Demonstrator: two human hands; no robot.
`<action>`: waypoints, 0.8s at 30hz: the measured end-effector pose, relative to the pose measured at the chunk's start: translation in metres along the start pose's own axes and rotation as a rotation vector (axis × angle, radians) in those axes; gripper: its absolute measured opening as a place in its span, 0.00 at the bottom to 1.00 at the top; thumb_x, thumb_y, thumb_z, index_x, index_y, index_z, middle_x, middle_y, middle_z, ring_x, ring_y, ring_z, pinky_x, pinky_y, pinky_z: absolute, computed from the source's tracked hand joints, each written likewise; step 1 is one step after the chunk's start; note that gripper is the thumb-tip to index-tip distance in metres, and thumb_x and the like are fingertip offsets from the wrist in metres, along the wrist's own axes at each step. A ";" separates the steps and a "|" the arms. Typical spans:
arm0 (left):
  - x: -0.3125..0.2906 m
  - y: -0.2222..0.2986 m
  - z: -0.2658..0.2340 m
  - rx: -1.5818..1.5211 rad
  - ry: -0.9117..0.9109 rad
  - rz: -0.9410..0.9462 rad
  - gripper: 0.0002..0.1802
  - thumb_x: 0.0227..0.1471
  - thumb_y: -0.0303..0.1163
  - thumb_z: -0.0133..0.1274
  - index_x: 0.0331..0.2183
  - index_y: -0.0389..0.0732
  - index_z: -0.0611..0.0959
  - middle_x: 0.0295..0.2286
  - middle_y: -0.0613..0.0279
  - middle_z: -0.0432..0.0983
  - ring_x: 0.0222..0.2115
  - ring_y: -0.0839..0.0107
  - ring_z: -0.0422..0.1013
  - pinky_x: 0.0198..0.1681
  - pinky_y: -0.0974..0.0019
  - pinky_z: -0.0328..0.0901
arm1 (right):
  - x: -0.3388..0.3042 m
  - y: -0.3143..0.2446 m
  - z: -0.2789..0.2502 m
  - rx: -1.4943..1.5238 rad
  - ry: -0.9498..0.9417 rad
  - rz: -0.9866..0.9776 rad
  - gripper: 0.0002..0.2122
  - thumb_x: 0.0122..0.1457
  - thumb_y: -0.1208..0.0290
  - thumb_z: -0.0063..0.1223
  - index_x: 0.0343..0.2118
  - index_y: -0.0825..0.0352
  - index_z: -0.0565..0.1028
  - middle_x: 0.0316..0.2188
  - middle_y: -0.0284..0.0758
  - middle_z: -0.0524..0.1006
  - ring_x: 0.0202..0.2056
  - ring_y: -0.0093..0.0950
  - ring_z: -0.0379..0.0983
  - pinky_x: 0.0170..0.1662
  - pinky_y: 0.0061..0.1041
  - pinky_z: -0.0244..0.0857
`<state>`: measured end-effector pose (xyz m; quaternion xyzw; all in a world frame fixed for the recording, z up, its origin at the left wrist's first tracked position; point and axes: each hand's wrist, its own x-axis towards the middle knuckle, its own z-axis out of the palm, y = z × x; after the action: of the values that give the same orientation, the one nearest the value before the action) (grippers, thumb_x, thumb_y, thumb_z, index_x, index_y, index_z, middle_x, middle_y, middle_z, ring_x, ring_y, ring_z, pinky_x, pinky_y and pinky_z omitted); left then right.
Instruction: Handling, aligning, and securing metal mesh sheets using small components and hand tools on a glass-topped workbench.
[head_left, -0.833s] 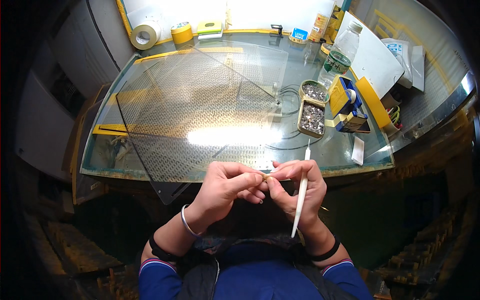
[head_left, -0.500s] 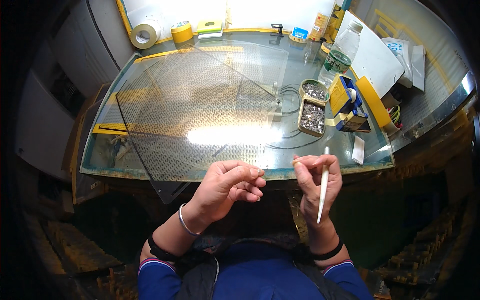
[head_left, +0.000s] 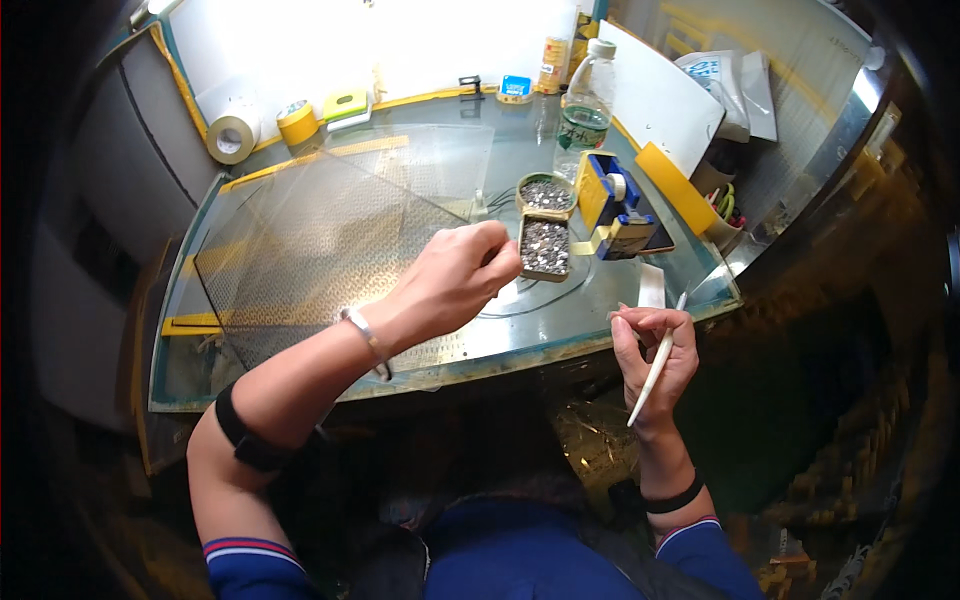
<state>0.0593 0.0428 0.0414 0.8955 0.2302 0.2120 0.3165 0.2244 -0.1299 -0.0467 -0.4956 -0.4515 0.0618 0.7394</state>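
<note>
My left hand (head_left: 455,270) reaches over the glass-topped table, its fingers closed beside a rectangular tin (head_left: 545,248) of small grey and white pieces. What those fingers hold, if anything, is hidden. A round tin (head_left: 547,194) of similar pieces stands just behind the rectangular one. Near the table's front edge, my right hand (head_left: 660,365) grips a slim white pen-like tool (head_left: 652,378), tapered at its lower end. The thumb and fingertip of that hand come together; anything tiny between them cannot be made out.
A clear perforated sheet (head_left: 290,240) covers much of the table's left. Right of the tins are a blue and yellow tape dispenser (head_left: 610,208) and a white slip (head_left: 651,286). Behind stand a plastic bottle (head_left: 588,105) and tape rolls (head_left: 232,137). A white board (head_left: 655,95) leans at right.
My left hand has moved forward and right, from the table's front edge to beside the rectangular tin. My right hand still holds the white tool. The whole view has shifted.
</note>
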 end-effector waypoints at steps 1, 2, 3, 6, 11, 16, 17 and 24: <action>0.013 0.000 0.005 -0.001 -0.003 0.016 0.18 0.64 0.34 0.45 0.24 0.33 0.74 0.16 0.60 0.70 0.18 0.73 0.70 0.22 0.66 0.66 | 0.000 -0.002 -0.007 -0.014 0.036 0.019 0.11 0.55 0.85 0.60 0.35 0.67 0.68 0.34 0.37 0.78 0.38 0.24 0.78 0.50 0.27 0.71; 0.025 -0.002 0.009 0.073 -0.014 0.034 0.16 0.62 0.34 0.48 0.27 0.31 0.78 0.18 0.56 0.74 0.20 0.71 0.73 0.25 0.65 0.68 | 0.000 -0.003 -0.013 -0.030 0.069 0.041 0.11 0.55 0.85 0.60 0.35 0.67 0.68 0.34 0.37 0.79 0.38 0.24 0.78 0.49 0.26 0.72; 0.034 -0.005 0.014 0.147 -0.023 0.052 0.16 0.61 0.34 0.51 0.30 0.29 0.82 0.21 0.52 0.78 0.22 0.69 0.76 0.28 0.64 0.69 | -0.001 -0.003 -0.018 -0.038 0.075 0.034 0.11 0.55 0.85 0.60 0.35 0.67 0.68 0.34 0.37 0.79 0.38 0.24 0.78 0.49 0.26 0.72; 0.051 -0.018 0.028 0.131 0.050 0.111 0.11 0.56 0.30 0.56 0.34 0.32 0.86 0.27 0.46 0.81 0.27 0.62 0.79 0.33 0.62 0.71 | -0.003 -0.002 -0.032 -0.047 0.114 0.055 0.10 0.56 0.85 0.59 0.34 0.67 0.68 0.34 0.37 0.79 0.38 0.24 0.78 0.47 0.23 0.72; 0.062 -0.033 0.038 0.151 0.110 0.175 0.10 0.49 0.27 0.59 0.35 0.34 0.87 0.29 0.44 0.81 0.31 0.54 0.79 0.36 0.60 0.72 | -0.005 -0.001 -0.047 -0.093 0.107 0.052 0.10 0.56 0.85 0.59 0.34 0.67 0.68 0.33 0.37 0.79 0.37 0.24 0.79 0.45 0.23 0.72; 0.058 -0.031 0.028 0.210 0.083 0.141 0.10 0.50 0.30 0.60 0.32 0.33 0.87 0.28 0.44 0.80 0.28 0.53 0.78 0.34 0.58 0.71 | -0.006 0.009 -0.064 -0.150 0.142 0.054 0.09 0.57 0.85 0.58 0.33 0.67 0.69 0.33 0.37 0.80 0.36 0.22 0.78 0.44 0.21 0.72; 0.057 -0.029 0.027 0.209 0.083 0.141 0.10 0.50 0.30 0.60 0.32 0.33 0.87 0.28 0.44 0.80 0.28 0.53 0.78 0.34 0.58 0.71 | -0.007 0.010 -0.067 -0.171 0.155 0.063 0.09 0.57 0.85 0.58 0.33 0.67 0.69 0.33 0.36 0.80 0.36 0.22 0.78 0.43 0.21 0.72; 0.015 -0.022 -0.002 0.295 0.078 0.317 0.06 0.52 0.29 0.60 0.31 0.35 0.84 0.25 0.51 0.77 0.26 0.59 0.76 0.31 0.60 0.69 | 0.001 0.023 -0.103 -0.530 0.352 -0.063 0.08 0.55 0.81 0.63 0.31 0.68 0.72 0.32 0.34 0.78 0.35 0.22 0.76 0.44 0.22 0.70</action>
<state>0.0642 0.0672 0.0315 0.9482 0.1273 0.2576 0.1355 0.3085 -0.1872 -0.0746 -0.6598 -0.3321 -0.1675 0.6529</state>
